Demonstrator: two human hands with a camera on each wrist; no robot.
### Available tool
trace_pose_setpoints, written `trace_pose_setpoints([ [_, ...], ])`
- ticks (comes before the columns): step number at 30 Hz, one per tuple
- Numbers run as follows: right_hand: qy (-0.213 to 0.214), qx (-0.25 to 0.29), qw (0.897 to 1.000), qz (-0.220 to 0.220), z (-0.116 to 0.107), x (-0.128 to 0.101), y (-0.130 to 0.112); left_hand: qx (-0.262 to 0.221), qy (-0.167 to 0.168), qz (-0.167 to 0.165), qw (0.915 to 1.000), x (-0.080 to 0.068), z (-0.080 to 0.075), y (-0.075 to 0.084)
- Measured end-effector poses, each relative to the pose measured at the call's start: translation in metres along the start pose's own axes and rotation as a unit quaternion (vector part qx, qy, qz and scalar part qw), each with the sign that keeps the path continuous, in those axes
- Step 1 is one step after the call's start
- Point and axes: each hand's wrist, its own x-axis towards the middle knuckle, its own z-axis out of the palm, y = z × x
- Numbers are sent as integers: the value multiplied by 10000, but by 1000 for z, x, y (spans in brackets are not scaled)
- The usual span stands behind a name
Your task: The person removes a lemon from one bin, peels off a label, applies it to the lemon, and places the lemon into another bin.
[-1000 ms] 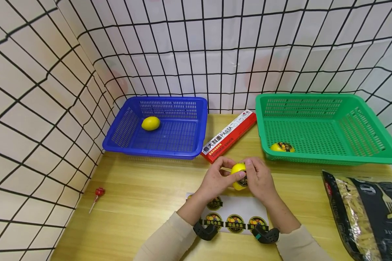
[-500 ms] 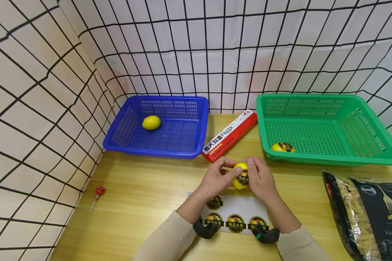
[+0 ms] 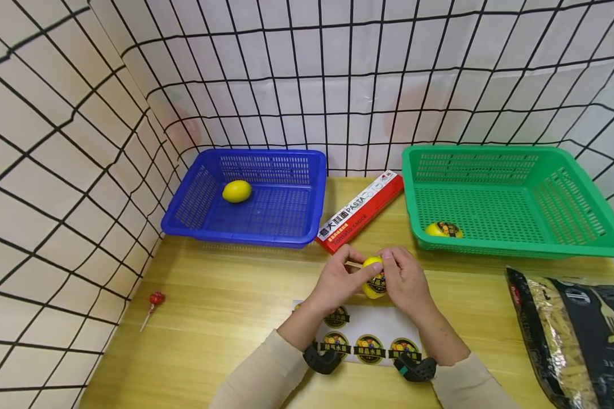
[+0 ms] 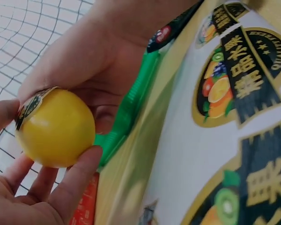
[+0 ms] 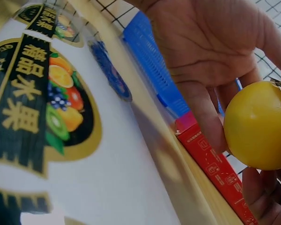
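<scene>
Between my two hands is a yellow lemon (image 3: 372, 291), raised over the far edge of a white sticker sheet (image 3: 360, 316). My left hand (image 3: 337, 283) holds it with thumb and fingertips, the thumb lying across its near side. From the other side my right hand (image 3: 408, 282) grips it, thumb near the top. A black and gold round fruit sticker (image 3: 376, 285) wraps the lemon's near face, partly covered by the thumbs. In the left wrist view the sticker's edge (image 4: 35, 108) bends round the lemon (image 4: 58, 129). Several like stickers lie on the sheet.
A blue basket (image 3: 243, 237) holds a plain lemon (image 3: 237, 191); a green basket (image 3: 517, 248) holds a stickered lemon (image 3: 444, 229). Between them lies a red pasta box (image 3: 359, 211). A lollipop (image 3: 156, 299) is at left, a black pasta bag (image 3: 573, 335) at right. Black wire grid surrounds the table.
The lemon has turned a little between my hands, first showing more of its sticker, then less. Both thumbs shift slightly over it while the hands stay in place.
</scene>
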Motion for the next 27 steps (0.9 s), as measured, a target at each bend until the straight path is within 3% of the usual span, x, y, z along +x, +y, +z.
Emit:
trace_pose_setpoints([
  [4, -28, -5, 10000, -30, 0, 1, 1, 87, 38, -8, 10000, -1, 2, 1],
  [11, 8, 134, 9991, 403, -2, 0, 1, 256, -114, 130, 9995, -2, 1, 3],
  [21, 51, 373, 9944, 988, -12, 3, -4, -216, -673, 56, 9975, 2, -2, -2],
  [27, 65, 428, 9930, 1097, -13, 5, 0, -157, -872, 30, 9961, 2, -4, 0],
])
